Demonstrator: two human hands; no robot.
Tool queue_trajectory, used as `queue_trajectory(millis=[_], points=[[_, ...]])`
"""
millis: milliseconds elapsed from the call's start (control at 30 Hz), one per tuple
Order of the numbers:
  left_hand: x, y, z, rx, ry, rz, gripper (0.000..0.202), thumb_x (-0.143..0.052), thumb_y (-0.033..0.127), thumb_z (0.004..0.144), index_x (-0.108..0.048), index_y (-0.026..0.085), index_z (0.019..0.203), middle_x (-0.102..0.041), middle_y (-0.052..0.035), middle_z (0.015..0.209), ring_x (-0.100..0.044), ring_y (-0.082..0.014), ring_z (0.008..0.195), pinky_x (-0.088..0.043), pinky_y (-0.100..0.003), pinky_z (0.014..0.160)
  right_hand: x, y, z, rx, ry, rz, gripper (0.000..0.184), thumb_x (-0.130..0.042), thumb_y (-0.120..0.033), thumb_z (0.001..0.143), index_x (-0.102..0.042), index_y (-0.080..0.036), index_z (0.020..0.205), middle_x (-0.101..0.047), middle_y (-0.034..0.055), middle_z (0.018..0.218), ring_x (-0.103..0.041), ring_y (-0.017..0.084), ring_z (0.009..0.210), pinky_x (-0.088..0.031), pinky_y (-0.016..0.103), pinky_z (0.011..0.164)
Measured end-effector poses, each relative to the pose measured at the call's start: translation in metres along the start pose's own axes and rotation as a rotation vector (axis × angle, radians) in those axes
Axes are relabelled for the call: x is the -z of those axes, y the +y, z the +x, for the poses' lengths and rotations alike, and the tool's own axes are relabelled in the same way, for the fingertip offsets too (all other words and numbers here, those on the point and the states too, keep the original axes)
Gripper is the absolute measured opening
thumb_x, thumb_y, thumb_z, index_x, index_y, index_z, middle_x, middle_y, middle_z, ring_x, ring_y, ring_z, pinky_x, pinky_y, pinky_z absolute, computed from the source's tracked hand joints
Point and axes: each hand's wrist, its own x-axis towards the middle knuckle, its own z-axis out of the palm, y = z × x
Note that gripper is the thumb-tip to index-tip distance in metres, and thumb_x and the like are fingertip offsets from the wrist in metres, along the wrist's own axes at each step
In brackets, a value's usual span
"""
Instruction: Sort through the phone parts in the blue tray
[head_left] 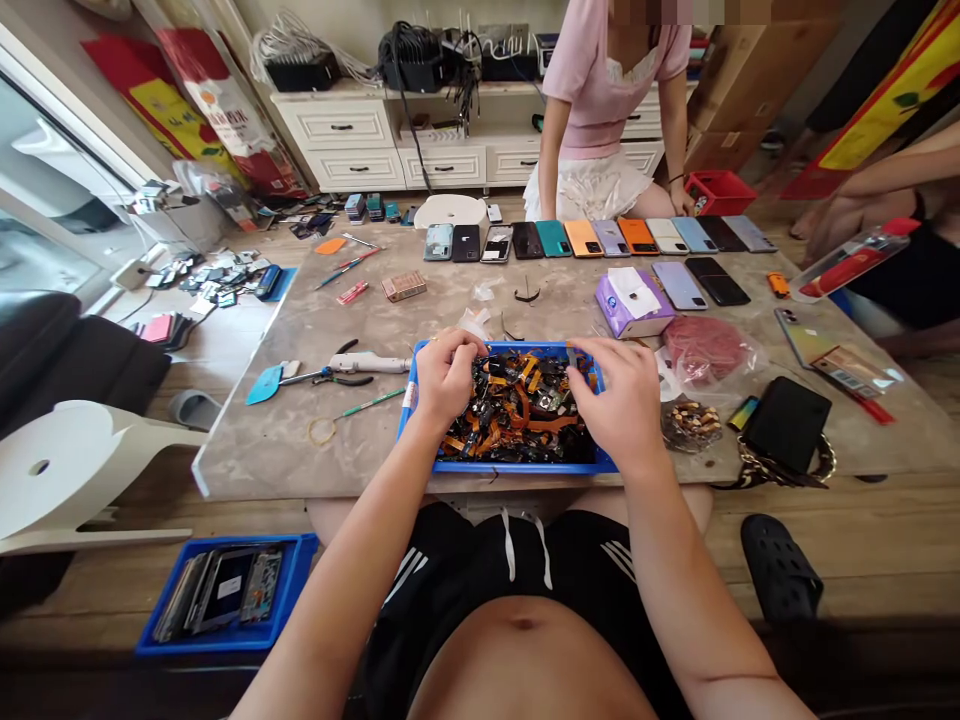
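A blue plastic bin sits at the near edge of the table in front of me, filled with a tangle of flex cables and small phone parts. My left hand is over the bin's left end, its fingers curled together in a pinch; what they hold, if anything, is hidden. Over the right end is my right hand, with thumb and forefinger apart and the other fingers stretched across the rim. A small greyish part shows near its fingertips, but I cannot tell whether it is touched.
A row of phones lines the table's far side, where a person in pink sits. Pliers and a white-handled tool lie left. A purple tissue box, pink bag and black phone are right.
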Motion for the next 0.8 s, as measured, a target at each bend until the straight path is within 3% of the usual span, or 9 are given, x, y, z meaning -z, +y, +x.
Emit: queue_trajectory(millis=[100, 200, 300, 367, 433, 600, 700, 800], points=[[0.0, 0.0, -0.001, -0.021, 0.043, 0.013, 0.033, -0.043, 0.024, 0.088, -0.066, 0.024, 0.064, -0.07, -0.0025, 0.073, -0.06, -0.0187, 0.076, -0.047, -0.034, 0.08, -0.002, -0.004, -0.002, 0.069, -0.109, -0.01, 0.038, -0.063, -0.025, 0.092, -0.073, -0.027, 0.128, -0.072, 0.009, 0.132, -0.055, 0.033, 0.123, -0.041, 0.055, 0.111], [0.002, -0.002, 0.001, 0.025, 0.153, -0.058, 0.034, -0.04, 0.023, 0.087, -0.065, 0.023, 0.063, -0.068, -0.0029, 0.071, -0.059, -0.0179, 0.074, -0.047, -0.033, 0.076, -0.017, -0.02, -0.012, 0.148, -0.288, 0.051, 0.03, -0.068, -0.032, 0.092, -0.077, -0.028, 0.12, -0.074, 0.0078, 0.124, -0.054, 0.032, 0.117, -0.044, 0.054, 0.108], [0.003, -0.002, 0.003, 0.071, 0.227, -0.1, 0.034, -0.04, 0.022, 0.085, -0.064, 0.023, 0.061, -0.066, -0.0025, 0.068, -0.057, -0.0166, 0.07, -0.046, -0.031, 0.071, -0.037, -0.035, -0.019, 0.169, -0.358, 0.01, 0.025, -0.076, -0.033, 0.087, -0.08, -0.029, 0.111, -0.073, 0.0086, 0.122, -0.053, 0.034, 0.113, -0.046, 0.057, 0.101], [0.003, -0.002, 0.004, 0.089, 0.242, -0.102, 0.034, -0.041, 0.022, 0.085, -0.064, 0.022, 0.06, -0.066, -0.0022, 0.066, -0.056, -0.0159, 0.069, -0.045, -0.03, 0.07, -0.045, -0.039, -0.018, 0.165, -0.325, 0.012, 0.012, -0.073, -0.029, 0.089, -0.082, -0.028, 0.097, -0.076, 0.0082, 0.113, -0.055, 0.032, 0.108, -0.047, 0.056, 0.098], [0.003, -0.002, 0.004, 0.109, 0.249, -0.119, 0.034, -0.042, 0.022, 0.085, -0.064, 0.022, 0.059, -0.065, -0.0021, 0.065, -0.056, -0.0153, 0.068, -0.045, -0.029, 0.069, -0.045, -0.039, -0.013, 0.143, -0.251, 0.088, 0.014, -0.067, -0.024, 0.093, -0.08, -0.025, 0.09, -0.077, 0.0078, 0.102, -0.06, 0.028, 0.101, -0.049, 0.051, 0.096], [0.003, -0.003, 0.006, 0.153, 0.26, -0.214, 0.035, -0.042, 0.023, 0.085, -0.063, 0.021, 0.057, -0.063, -0.0011, 0.062, -0.055, -0.0141, 0.065, -0.044, -0.028, 0.066, -0.022, -0.024, 0.002, -0.005, -0.07, 0.305, 0.015, -0.064, -0.032, 0.095, -0.074, -0.021, 0.089, -0.076, 0.0069, 0.095, -0.068, 0.021, 0.085, -0.055, 0.037, 0.081], [0.002, -0.001, 0.006, 0.158, 0.147, -0.262, 0.028, -0.048, 0.025, 0.087, -0.068, 0.02, 0.068, -0.067, -0.0005, 0.068, -0.058, -0.014, 0.069, -0.045, -0.028, 0.07, -0.013, -0.012, 0.007, -0.198, -0.04, 0.461, 0.021, -0.068, -0.041, 0.091, -0.073, -0.021, 0.09, -0.076, 0.0047, 0.086, -0.068, 0.019, 0.077, -0.055, 0.034, 0.071], [-0.002, 0.002, 0.003, 0.143, -0.126, -0.256, 0.023, -0.063, 0.035, 0.087, -0.076, 0.021, 0.1, -0.076, -0.0021, 0.086, -0.065, -0.0162, 0.082, -0.047, -0.028, 0.077, -0.014, -0.004, 0.01, -0.355, -0.043, 0.65, 0.027, -0.076, -0.048, 0.082, -0.074, -0.021, 0.088, -0.075, 0.0032, 0.08, -0.068, 0.019, 0.074, -0.056, 0.031, 0.065]])
